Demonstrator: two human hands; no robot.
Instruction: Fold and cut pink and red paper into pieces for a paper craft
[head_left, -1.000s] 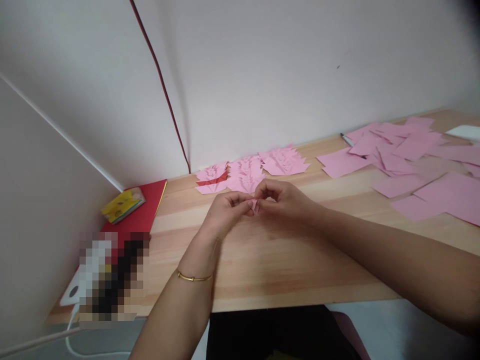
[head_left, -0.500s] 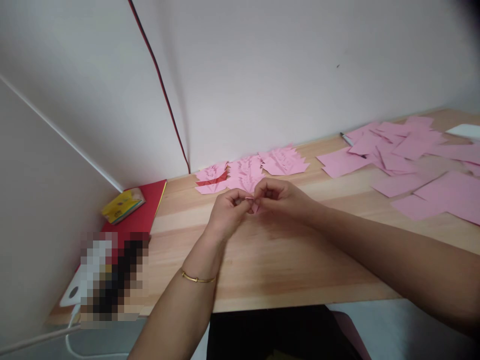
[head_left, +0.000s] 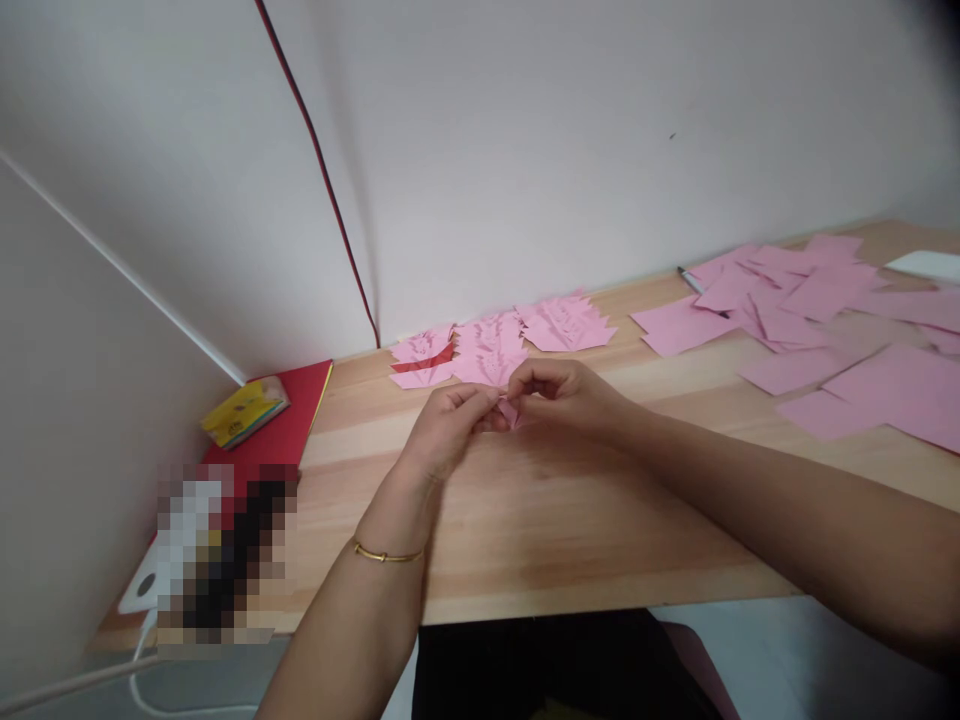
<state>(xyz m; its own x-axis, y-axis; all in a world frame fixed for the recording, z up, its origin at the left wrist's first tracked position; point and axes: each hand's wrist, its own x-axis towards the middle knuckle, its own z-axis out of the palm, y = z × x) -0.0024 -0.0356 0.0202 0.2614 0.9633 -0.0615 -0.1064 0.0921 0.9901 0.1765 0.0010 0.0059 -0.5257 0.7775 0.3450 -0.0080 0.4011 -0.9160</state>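
Note:
Between my fingertips is a small folded piece of pink paper (head_left: 509, 412), mostly covered by the hands. My left hand (head_left: 459, 420) pinches it from the left, thumb on top. On the other side my right hand (head_left: 559, 392) grips its edge with thumb and bent forefinger. Both hands are just above the wooden table (head_left: 570, 540). Right behind them, along the wall, lie several pink paper pieces with jagged, cut-looking edges (head_left: 491, 340), and a red strip (head_left: 424, 358) rests among them.
Loose pink paper sheets (head_left: 825, 290) spread over the right side, with a pen (head_left: 690, 280) partly under them. At the left are a red folder (head_left: 304, 400), a yellow packet (head_left: 244, 410) and a blurred-out patch (head_left: 232, 560) beside a white device (head_left: 139, 585). A dark cable (head_left: 319, 160) runs down the wall.
My left hand has turned slightly; its thumb now lies straighter over the paper and its fingers sit lower underneath. The right hand stays nearly in place. A bit more of the paper shows.

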